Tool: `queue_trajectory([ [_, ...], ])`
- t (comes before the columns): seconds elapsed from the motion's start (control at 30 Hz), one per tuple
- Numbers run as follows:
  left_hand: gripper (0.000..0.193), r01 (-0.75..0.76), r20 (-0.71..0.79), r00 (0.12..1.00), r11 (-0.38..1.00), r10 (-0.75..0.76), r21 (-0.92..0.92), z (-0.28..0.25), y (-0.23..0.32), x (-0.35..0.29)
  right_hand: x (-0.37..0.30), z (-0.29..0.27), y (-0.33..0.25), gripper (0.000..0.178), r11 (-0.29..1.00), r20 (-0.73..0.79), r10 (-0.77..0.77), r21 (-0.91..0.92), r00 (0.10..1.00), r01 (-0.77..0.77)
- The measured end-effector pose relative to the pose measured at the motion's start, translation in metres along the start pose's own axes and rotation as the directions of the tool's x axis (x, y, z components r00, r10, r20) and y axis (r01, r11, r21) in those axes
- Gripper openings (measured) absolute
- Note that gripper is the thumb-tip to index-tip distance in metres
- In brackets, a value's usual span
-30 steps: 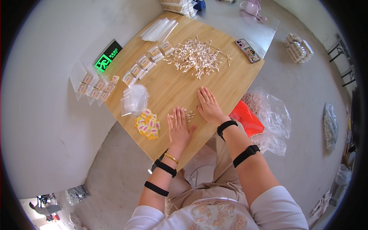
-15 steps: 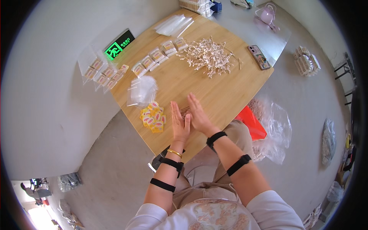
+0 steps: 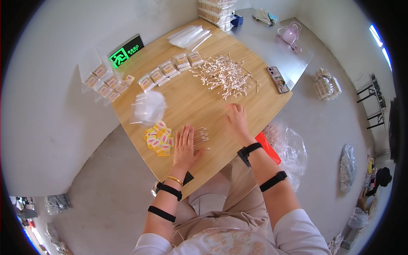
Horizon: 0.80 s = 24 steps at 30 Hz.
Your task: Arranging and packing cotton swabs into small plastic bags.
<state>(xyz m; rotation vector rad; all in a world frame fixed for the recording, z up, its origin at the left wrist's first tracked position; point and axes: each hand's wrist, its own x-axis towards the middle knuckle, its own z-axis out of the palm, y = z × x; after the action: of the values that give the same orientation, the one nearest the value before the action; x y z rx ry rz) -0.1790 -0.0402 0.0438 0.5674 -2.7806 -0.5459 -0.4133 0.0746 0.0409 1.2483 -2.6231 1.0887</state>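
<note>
A small row of cotton swabs point(image 3: 201, 135) lies side by side on the wooden table. My left hand point(image 3: 184, 146) rests against one end of this row, fingers stretched out and holding nothing. Farther right, my right hand point(image 3: 238, 119) is apart from the swabs, its fingers loosely bent and nothing visible in them. Beyond it spreads a large loose pile of cotton swabs point(image 3: 225, 76). Left of my left hand sits a heap of yellow and white cards point(image 3: 159, 139), with a stack of clear plastic bags point(image 3: 148, 108) just behind it.
Several filled swab packs point(image 3: 168, 69) line the wooden table point(image 3: 191, 97); more packs point(image 3: 102, 85) lean at the wall. Long clear bags point(image 3: 190, 36) lie at the back, and a phone point(image 3: 277, 79) near the right edge. A red bag point(image 3: 267, 148) is below the table.
My hands have parted: the right moved away to the right, while the left stays by the row of swabs, which now shows more fully. The whole view has shifted slightly.
</note>
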Motion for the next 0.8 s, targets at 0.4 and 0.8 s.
queue_trajectory([
  [0.4, 0.075, 0.041, -0.046, 0.998, 0.999, -0.041, -0.022, 0.004, 0.014, 0.01, 0.082, -0.032, 0.006, 0.034, 0.834, 0.191, -0.282, -0.436, 0.94, 0.339],
  [0.8, 0.07, 0.128, -0.116, 0.985, 0.991, -0.131, -0.035, 0.013, 0.009, 0.011, 0.168, 0.034, -0.024, 0.025, 0.612, 0.304, -0.44, -0.587, 0.845, 0.529],
])
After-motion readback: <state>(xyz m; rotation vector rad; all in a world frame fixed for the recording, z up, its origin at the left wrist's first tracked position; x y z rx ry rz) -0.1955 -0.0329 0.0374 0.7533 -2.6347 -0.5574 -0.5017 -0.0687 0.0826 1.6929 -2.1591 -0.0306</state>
